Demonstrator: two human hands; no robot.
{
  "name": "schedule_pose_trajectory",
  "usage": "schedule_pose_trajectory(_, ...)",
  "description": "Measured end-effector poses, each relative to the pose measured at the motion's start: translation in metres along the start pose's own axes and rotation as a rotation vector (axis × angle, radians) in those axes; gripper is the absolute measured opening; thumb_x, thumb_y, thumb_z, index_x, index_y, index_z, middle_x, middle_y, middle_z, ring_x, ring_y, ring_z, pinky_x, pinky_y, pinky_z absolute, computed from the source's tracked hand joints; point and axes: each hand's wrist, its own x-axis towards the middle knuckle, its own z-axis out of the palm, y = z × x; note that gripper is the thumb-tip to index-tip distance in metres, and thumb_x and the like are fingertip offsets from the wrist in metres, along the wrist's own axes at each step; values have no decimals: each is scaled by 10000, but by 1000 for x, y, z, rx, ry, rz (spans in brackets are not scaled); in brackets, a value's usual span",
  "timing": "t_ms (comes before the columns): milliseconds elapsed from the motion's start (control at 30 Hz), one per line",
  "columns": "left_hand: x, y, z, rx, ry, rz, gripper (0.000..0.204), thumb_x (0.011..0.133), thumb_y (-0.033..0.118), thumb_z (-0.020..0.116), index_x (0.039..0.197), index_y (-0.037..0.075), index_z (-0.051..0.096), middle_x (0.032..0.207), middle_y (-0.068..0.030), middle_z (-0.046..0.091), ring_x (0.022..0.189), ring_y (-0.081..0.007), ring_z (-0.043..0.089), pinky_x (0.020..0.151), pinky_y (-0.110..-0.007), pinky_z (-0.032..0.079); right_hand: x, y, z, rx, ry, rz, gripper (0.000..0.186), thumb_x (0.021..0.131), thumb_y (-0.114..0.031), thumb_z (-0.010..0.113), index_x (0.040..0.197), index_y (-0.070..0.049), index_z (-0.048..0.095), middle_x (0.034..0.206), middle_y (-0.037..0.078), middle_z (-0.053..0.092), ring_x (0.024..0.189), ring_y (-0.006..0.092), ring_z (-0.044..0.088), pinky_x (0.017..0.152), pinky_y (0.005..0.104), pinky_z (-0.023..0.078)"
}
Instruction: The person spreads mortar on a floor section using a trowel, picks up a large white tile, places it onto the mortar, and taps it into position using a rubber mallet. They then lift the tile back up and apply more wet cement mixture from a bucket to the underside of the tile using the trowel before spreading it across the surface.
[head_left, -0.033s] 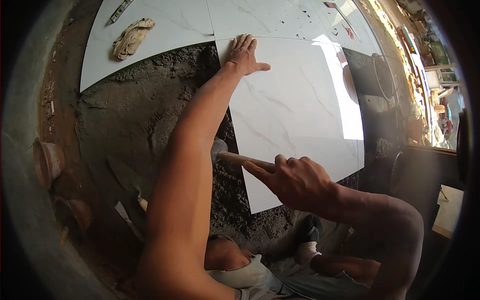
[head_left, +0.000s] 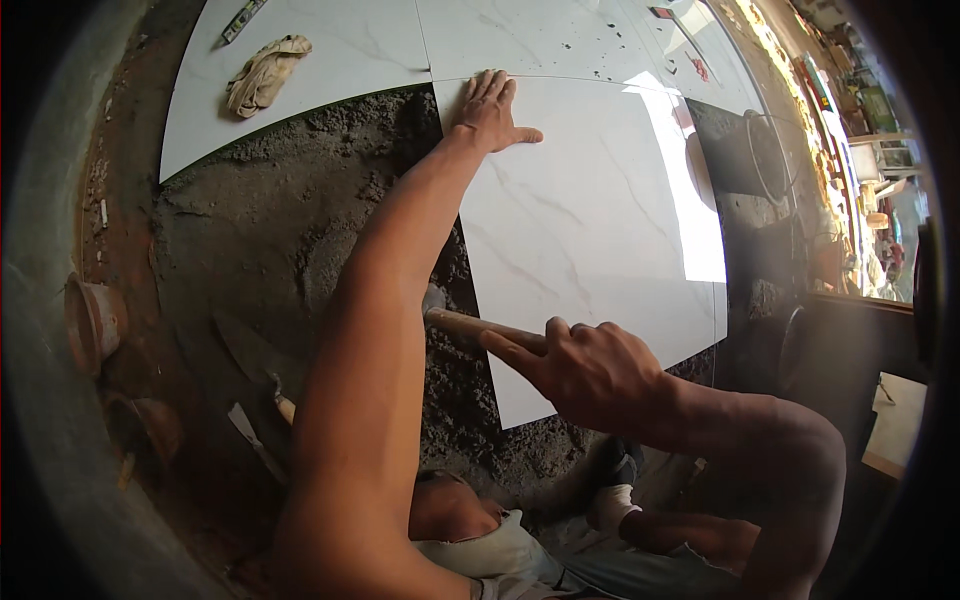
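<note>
My left hand (head_left: 488, 115) lies flat with its fingers spread on the far left corner of a white marbled tile (head_left: 590, 220), close to the seam with the tiles beyond. My right hand (head_left: 600, 370) is wrapped round the wooden handle of a mallet (head_left: 470, 325), above the tile's near left part. The greyish mallet head is partly hidden by my left forearm, beside the tile's left edge. Rough, dark mortar (head_left: 460, 390) shows along that edge and under the near corner.
Beyond lie more white tiles (head_left: 350, 40), bearing a crumpled cloth (head_left: 265, 75) and a level (head_left: 242, 20). On the left are a trowel (head_left: 245, 345), a scraper (head_left: 255, 440) and clay-coloured pots (head_left: 93, 320). A bucket (head_left: 755, 155) stands right of the tile.
The mallet has shifted slightly left, its head further behind my left forearm. My right hand moved a little with it; my left hand stays on the tile.
</note>
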Motion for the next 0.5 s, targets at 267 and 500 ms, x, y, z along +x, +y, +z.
schedule_pose_trajectory(267, -1, 3, 6, -34, 42, -48, 1124, 740, 767, 620, 1482, -17, 305, 1558, -142, 267, 1477, -305, 152, 1207, -461, 148, 5, -1, -21, 25, -82, 47, 580, 935, -109, 507, 1502, -138, 386, 705, 157, 598, 529, 204, 635, 430, 327, 504)
schedule_pose_trajectory(500, 6, 7, -12, -52, -50, -61, 1119, 733, 754, 640, 1488, 2, 298, 1562, -113, 265, 1472, -294, 143, 1204, -468, 127, 1, 0, -9, 71, -115, 101, 597, 938, -102, 490, 1518, -127, 348, 671, 142, 556, 486, 220, 584, 425, 372, 489)
